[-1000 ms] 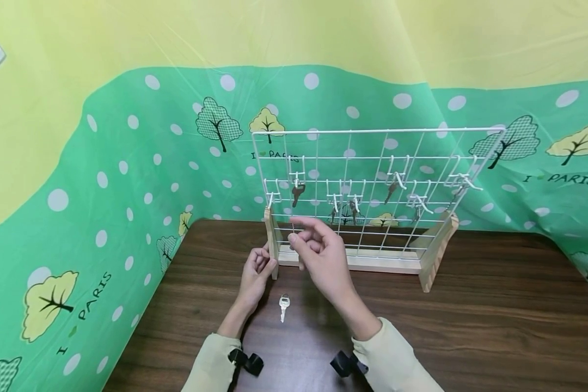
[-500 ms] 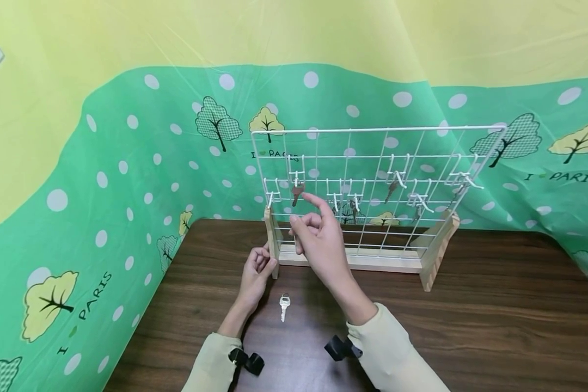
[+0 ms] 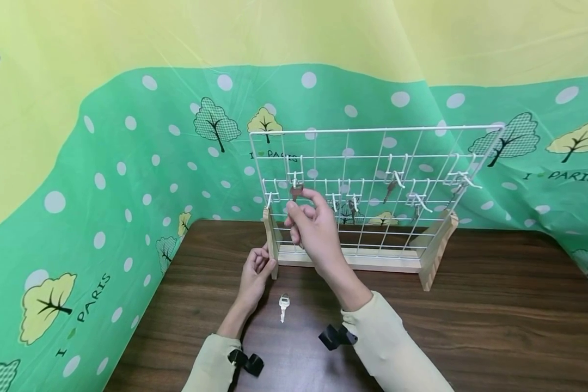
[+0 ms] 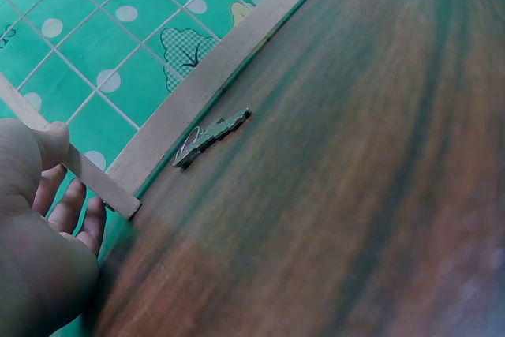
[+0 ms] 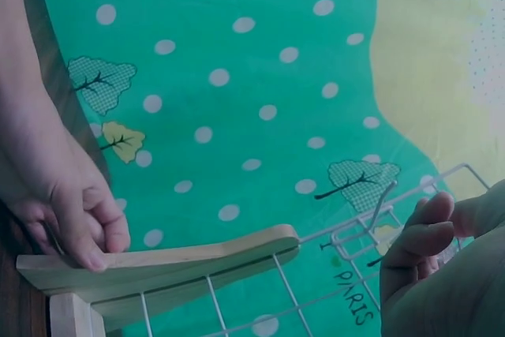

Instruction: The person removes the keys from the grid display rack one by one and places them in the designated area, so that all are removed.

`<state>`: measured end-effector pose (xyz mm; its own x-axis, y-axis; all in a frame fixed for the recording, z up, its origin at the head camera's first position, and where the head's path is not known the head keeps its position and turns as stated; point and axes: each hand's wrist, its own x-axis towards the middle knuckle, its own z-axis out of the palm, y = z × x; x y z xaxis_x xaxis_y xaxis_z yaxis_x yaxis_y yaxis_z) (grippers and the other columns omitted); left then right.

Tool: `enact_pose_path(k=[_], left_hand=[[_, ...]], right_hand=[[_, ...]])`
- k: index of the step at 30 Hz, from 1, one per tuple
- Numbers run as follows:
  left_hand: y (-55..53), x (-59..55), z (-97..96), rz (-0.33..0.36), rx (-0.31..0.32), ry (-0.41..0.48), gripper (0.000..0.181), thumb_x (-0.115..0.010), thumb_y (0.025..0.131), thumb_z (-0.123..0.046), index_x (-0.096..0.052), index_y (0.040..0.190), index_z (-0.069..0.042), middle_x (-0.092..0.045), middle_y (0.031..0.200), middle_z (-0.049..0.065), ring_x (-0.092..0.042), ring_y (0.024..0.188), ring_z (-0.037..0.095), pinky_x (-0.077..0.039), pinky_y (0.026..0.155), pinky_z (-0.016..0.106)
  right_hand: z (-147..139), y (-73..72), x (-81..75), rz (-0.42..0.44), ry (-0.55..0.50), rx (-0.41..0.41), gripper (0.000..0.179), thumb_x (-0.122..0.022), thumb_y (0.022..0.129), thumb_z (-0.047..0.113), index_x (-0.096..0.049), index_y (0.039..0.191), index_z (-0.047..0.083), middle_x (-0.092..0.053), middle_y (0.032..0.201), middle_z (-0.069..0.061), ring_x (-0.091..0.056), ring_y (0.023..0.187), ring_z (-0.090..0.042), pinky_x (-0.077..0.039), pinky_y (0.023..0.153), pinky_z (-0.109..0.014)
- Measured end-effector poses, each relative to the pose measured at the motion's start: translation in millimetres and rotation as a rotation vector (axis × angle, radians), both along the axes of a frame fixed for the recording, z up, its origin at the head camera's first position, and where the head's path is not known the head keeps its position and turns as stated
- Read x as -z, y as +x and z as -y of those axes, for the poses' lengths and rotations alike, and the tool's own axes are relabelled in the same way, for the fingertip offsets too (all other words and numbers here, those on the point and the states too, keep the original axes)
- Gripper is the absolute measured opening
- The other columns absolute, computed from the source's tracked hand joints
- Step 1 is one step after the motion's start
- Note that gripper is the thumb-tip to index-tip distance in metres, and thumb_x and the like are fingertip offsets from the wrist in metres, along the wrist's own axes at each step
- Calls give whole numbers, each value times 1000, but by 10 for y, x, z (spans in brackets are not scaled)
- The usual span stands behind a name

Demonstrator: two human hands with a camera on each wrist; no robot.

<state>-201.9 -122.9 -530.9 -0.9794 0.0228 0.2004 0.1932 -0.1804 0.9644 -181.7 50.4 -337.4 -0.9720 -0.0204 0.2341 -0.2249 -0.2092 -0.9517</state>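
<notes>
In the head view a white wire grid rack (image 3: 360, 234) stands on the dark wooden table, with several keys hanging from its white hooks. My left hand (image 3: 251, 279) grips the rack's left wooden end piece (image 3: 269, 231), thumb in front; the left wrist view shows this end piece too. My right hand (image 3: 316, 231) is raised at the rack's upper left hook, where a brown key (image 3: 296, 191) hangs. Thumb and index finger pinch at that key, the thumb covering its lower part. A silver key (image 3: 284, 308) with a ring lies on the table between the two forearms.
Further right, keys hang from other hooks, one being a dark key (image 3: 390, 190). The rack's right wooden end piece (image 3: 439, 251) stands on the table (image 3: 500, 305). A green and yellow printed cloth (image 3: 142, 141) rises behind and to the left.
My right hand has moved up and slightly left, from in front of the lower grid to the hanging brown key. The left hand and the silver key have stayed in place.
</notes>
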Motion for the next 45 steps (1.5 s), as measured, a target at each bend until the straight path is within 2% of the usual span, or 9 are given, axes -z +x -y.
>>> enact_pose_path(k=[12,17,19,21,26,30,38,42,45], left_hand=[[12,-18,-6,-3,-3,2,22,-60,106,12,-41,117,18,-40,170,32,-39,159,46,-49,112,19],[14,-13,-2,-5,-1,2,20,-60,107,11,-43,116,16,-39,171,31,-40,159,46,-49,112,19],[14,-13,-2,0,-2,7,20,-60,106,12,-43,116,15,-39,171,30,-40,159,44,-49,113,19],[14,-13,-2,1,-1,11,20,-60,106,12,-43,116,15,-39,172,30,-39,159,44,-48,113,19],[19,-23,-4,-1,2,12,21,-60,106,11,-42,116,16,-39,172,30,-38,160,43,-47,114,19],[18,-21,-3,-1,4,10,23,-61,107,11,-41,117,18,-39,172,30,-38,160,44,-48,113,19],[7,-7,-2,-5,-5,3,20,-59,106,12,-42,116,17,-41,170,31,-39,159,45,-48,112,18],[3,0,-4,-8,-7,-7,21,-60,106,12,-42,116,17,-41,169,33,-40,158,47,-48,112,19],[-4,4,-5,-2,-8,-6,21,-60,105,12,-42,116,16,-42,169,32,-40,158,47,-49,112,19]], right_hand=[[31,15,-59,-66,7,46,17,-65,111,7,-73,114,-7,-65,76,-1,-47,57,-8,-36,49,-17],[27,43,-81,-102,41,70,18,-68,110,11,-76,105,-5,-75,93,-7,-38,53,-7,-31,49,-20],[22,51,-90,-122,55,74,18,-69,109,11,-76,104,-4,-77,101,-9,-33,50,-7,-29,48,-21],[16,59,-97,-136,57,75,18,-68,110,11,-77,106,-5,-76,99,-13,-31,48,-6,-27,47,-22],[9,91,-131,-164,41,69,19,-67,110,8,-78,109,-7,-75,88,-7,-35,47,-8,-29,47,-22],[9,127,-177,-184,43,71,19,-66,110,8,-77,108,-7,-79,98,-6,-40,50,-9,-34,50,-22],[11,202,-192,-176,80,77,17,-68,109,6,-78,106,-7,-82,109,-18,-41,50,-8,-33,48,-22],[1,236,-158,-168,73,68,18,-67,108,6,-78,107,-9,-82,107,-16,-42,50,-7,-34,49,-22],[-18,272,-118,-140,72,47,20,-66,109,7,-78,109,-9,-78,95,-8,-43,50,-8,-34,50,-22]])
